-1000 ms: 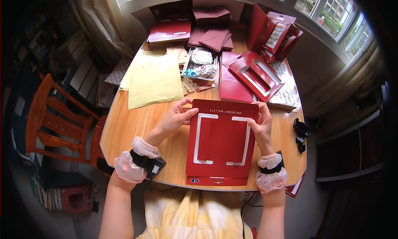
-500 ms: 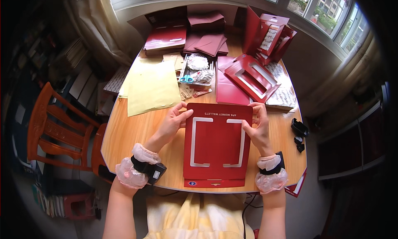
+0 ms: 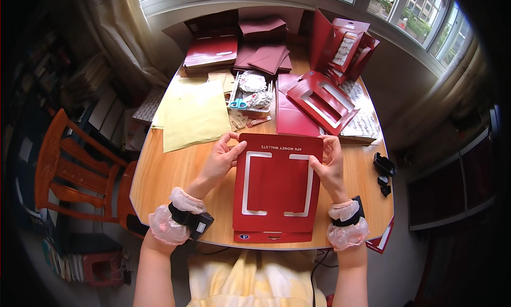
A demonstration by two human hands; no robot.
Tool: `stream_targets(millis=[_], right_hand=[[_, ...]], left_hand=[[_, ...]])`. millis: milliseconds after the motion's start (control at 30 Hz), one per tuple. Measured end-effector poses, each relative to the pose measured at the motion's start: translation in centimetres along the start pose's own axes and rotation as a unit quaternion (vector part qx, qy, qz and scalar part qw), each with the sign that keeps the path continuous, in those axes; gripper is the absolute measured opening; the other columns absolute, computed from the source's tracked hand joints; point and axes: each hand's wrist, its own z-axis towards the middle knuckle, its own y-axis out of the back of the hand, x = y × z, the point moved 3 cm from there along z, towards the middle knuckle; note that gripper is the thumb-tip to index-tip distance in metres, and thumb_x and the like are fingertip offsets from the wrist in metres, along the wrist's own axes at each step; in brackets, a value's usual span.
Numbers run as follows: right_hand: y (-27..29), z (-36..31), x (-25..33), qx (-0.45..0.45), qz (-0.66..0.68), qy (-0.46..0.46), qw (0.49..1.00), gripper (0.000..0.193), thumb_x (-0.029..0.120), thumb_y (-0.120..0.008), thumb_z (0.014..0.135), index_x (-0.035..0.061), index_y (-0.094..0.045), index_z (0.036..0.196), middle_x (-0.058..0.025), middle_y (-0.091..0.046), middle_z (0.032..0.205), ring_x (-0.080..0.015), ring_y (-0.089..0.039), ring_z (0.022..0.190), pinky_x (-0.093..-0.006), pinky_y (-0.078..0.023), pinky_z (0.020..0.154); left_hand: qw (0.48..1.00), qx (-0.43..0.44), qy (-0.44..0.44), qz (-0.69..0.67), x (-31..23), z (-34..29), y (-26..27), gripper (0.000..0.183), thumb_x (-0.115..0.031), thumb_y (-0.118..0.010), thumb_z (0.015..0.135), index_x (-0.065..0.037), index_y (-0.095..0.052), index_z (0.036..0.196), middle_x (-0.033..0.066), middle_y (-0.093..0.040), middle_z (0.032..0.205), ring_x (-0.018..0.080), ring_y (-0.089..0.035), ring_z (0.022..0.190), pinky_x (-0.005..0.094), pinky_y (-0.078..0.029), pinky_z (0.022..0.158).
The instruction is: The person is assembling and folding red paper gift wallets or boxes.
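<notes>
A flat red cardboard sleeve (image 3: 277, 187) with two white bracket-shaped marks lies at the near edge of the table, its print upside down to me. My left hand (image 3: 224, 155) pinches its far left corner between thumb and fingers. At the far right corner my right hand (image 3: 329, 160) grips it too, the thumb on top and fingers behind. A strip with a small slot shows along the sleeve's near end. Beyond it lie a yellow paper sheet (image 3: 194, 115) and a red card frame (image 3: 323, 102) with cut-out windows.
A tray (image 3: 269, 106) holds white tangled bundles and blue scissors (image 3: 238, 102). Dark red envelopes (image 3: 266, 59) and a stack of red folders (image 3: 211, 50) stand at the back. Upright red packaging (image 3: 340, 46) rises at the back right. Black small items (image 3: 384, 166) lie by the right edge.
Both hands keep their grip on the red sleeve. The sleeve has shifted very slightly left and nearer to me; otherwise the scene is nearly the same.
</notes>
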Motion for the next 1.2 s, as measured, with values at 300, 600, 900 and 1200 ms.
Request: stream_targets(millis=[300, 600, 900, 1200], right_hand=[[0.6, 0.1, -0.6, -0.024, -0.043, -0.037, 0.998, 0.032, -0.005, -0.072, 0.086, 0.0029, -0.050, 0.108, -0.0056, -0.062, 0.103, -0.0114, -0.069, 0.091, -0.0223, -0.061, 0.072], [0.6, -0.1, -0.9, -0.064, -0.036, -0.049, 0.996, 0.030, -0.004, -0.075, 0.087, 0.0008, -0.054, 0.107, -0.0069, -0.067, 0.100, -0.0099, -0.069, 0.079, -0.0196, -0.058, 0.064], [0.7, -0.1, -0.7, -0.066, 0.010, -0.034, 0.997, 0.033, -0.003, -0.074, 0.088, 0.0015, -0.053, 0.112, -0.0072, -0.064, 0.108, -0.0111, -0.070, 0.089, -0.0221, -0.059, 0.072], [0.5, 0.1, 0.1, -0.039, 0.074, -0.061, 0.995, 0.032, -0.001, -0.072, 0.090, 0.0033, -0.050, 0.113, -0.0078, -0.064, 0.108, -0.0130, -0.070, 0.092, -0.0253, -0.060, 0.077]], left_hand=[[0.999, 0.042, 0.029, 0.005, 0.0, 0.0, 0.3, 0.016, -0.017, -0.061, 0.108, -0.013, -0.047, 0.115, 0.0042, -0.074, 0.101, 0.0059, -0.072, 0.082, 0.0208, -0.060, 0.068], [1.000, 0.009, -0.013, 0.010, -0.1, 0.2, 0.4, 0.017, -0.019, -0.064, 0.107, -0.012, -0.050, 0.115, 0.0065, -0.076, 0.104, 0.0101, -0.074, 0.088, 0.0267, -0.063, 0.076], [0.998, 0.032, 0.008, -0.049, 0.5, 0.2, 0.6, 0.013, -0.017, -0.064, 0.106, -0.013, -0.053, 0.112, 0.0057, -0.075, 0.107, 0.0103, -0.074, 0.090, 0.0264, -0.063, 0.076], [0.995, 0.059, 0.044, -0.071, 0.5, 0.0, 0.5, 0.011, -0.021, -0.063, 0.107, -0.016, -0.054, 0.107, 0.0032, -0.075, 0.106, 0.0089, -0.074, 0.090, 0.0270, -0.063, 0.076]])
